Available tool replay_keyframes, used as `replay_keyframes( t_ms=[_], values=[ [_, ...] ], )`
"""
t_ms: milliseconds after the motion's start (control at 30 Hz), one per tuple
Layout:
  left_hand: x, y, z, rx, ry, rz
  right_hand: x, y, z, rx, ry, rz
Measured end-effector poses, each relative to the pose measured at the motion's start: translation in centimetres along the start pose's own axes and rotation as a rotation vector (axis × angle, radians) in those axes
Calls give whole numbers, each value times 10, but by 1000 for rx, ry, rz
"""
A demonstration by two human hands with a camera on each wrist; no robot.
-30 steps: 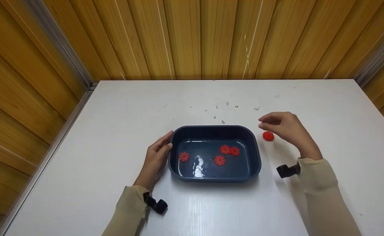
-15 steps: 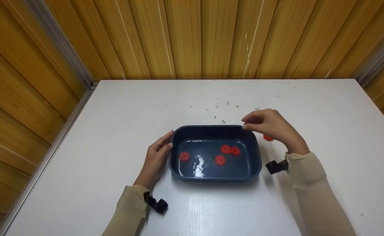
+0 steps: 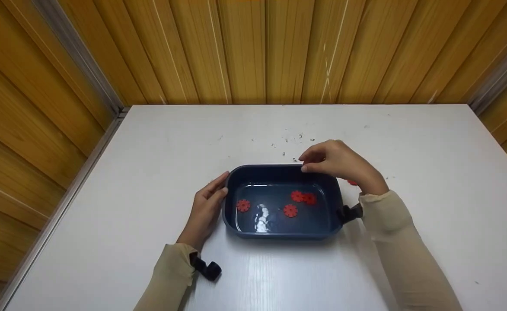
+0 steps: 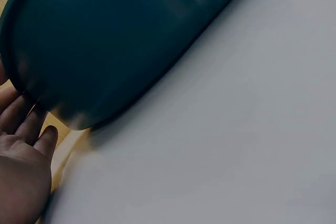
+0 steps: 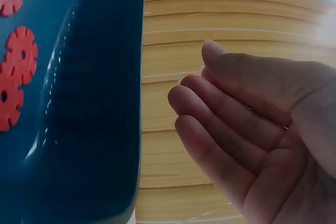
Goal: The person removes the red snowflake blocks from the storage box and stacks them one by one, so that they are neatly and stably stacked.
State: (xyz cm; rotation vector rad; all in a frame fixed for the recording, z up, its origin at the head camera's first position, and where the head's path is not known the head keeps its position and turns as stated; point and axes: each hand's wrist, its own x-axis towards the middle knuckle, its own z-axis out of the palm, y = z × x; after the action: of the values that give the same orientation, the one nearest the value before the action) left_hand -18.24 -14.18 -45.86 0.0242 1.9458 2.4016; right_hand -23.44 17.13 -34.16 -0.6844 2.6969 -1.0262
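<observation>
A dark blue rectangular tray [image 3: 279,236] stands on the white table, with several red notched plastic discs [image 3: 291,211] lying in it. My left hand [image 3: 203,209] rests against the tray's left end, its fingers fairly straight along the outer wall; the left wrist view shows the fingertips right at that wall. Above the far right part of the rim is my right hand [image 3: 339,162], fingers bent loosely toward the thumb. In the right wrist view nothing shows between its fingers [image 5: 197,135]. Another red disc [image 3: 352,182] lies right of the tray, mostly hidden by the right hand.
The white table [image 3: 171,142] carries a few small dark marks behind the tray. Yellow wood-look panels [image 3: 244,52] rise at the back and both sides. Black wrist cameras [image 3: 210,270] sit on both sleeves, the right one overlapping the tray's right edge in the head view.
My right hand has moved left from beside the loose red disc to over the tray's far rim, covering more of that disc. The left hand and tray have stayed put.
</observation>
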Motion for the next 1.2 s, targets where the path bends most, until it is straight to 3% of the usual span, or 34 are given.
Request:
replay_keyframes(
  t_ms=[467,800,1200],
  values=[
    [0,2,3,27,28,-20,22,-17,23,-2,-108,-97],
    [0,1,2,13,7,6,36,-27,43,8,-169,-88],
    [-1,0,2,32,-11,15,52,-35,68,-4,-274,-163]
  ],
)
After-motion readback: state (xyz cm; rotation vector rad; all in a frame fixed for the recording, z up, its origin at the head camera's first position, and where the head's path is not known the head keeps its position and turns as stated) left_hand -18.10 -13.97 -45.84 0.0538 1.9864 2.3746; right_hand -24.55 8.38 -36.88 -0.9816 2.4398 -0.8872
